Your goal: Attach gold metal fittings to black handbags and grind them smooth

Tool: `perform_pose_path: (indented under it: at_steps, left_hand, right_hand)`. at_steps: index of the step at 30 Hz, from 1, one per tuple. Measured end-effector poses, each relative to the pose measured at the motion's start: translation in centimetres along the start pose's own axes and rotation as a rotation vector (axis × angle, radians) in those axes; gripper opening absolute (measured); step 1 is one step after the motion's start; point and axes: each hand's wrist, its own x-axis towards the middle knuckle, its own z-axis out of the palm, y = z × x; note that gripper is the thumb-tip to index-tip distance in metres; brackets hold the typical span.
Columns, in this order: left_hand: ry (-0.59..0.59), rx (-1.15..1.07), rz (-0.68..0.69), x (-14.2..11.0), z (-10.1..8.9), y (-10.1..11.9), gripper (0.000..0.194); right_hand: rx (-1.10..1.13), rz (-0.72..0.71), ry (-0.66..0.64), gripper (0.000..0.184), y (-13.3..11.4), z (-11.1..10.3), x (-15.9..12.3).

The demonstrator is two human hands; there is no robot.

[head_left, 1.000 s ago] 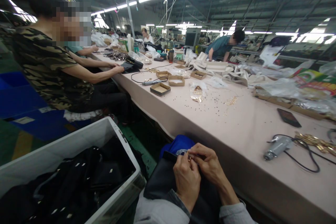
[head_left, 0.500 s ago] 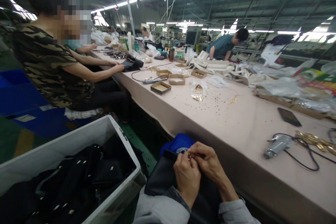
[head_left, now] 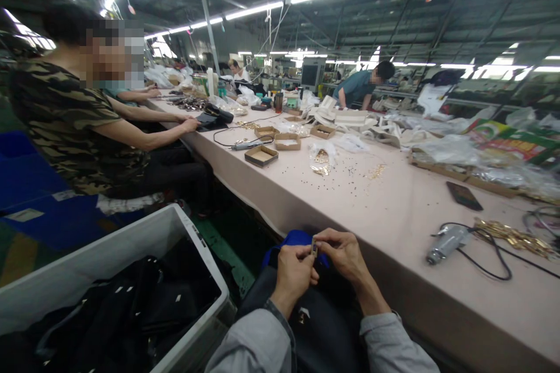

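Note:
Between the fingertips of both hands is a small metal fitting (head_left: 314, 248), gold-edged, its exact kind too small to tell. My left hand (head_left: 294, 274) pinches it from the left. My right hand (head_left: 343, 252) grips its upper end with thumb and forefinger. Below them a black leather-like piece (head_left: 326, 335) lies across my lap, bearing a small white tag and a gold fitting (head_left: 301, 317). Something blue (head_left: 297, 238) shows behind the hands, against the table side.
A white crate (head_left: 196, 239) of black pieces stands at left. On the table (head_left: 385, 227) lie an electric screwdriver (head_left: 448, 243) with its cord, gold fittings (head_left: 514, 236), a phone (head_left: 464, 195), small boxes (head_left: 261, 155) and scattered screws. A co-worker (head_left: 65, 122) sits at left.
My hands have lifted off the black piece with the small fitting and drawn slightly apart. The gold fitting on the black piece now shows. My view has shifted a little to the right.

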Motion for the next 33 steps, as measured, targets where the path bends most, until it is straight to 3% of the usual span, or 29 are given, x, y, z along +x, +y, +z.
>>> perform_pose_path:
  at_steps: [7,17,33]
  left_hand:
    - [-0.049,-0.130,-0.090,2.4,-1.8,0.3,0.030]
    - [-0.002,-0.192,-0.125,3.7,-1.3,-0.5,0.020]
    - [0.058,-0.054,-0.052,4.1,-0.9,-1.3,0.032]
  right_hand:
    - [0.053,-0.003,-0.015,0.020,0.1,0.1,0.9]
    - [0.024,0.021,-0.008,0.011,0.8,0.1,1.1]
    - [0.034,0.045,0.067,0.015,1.8,0.6,1.5]
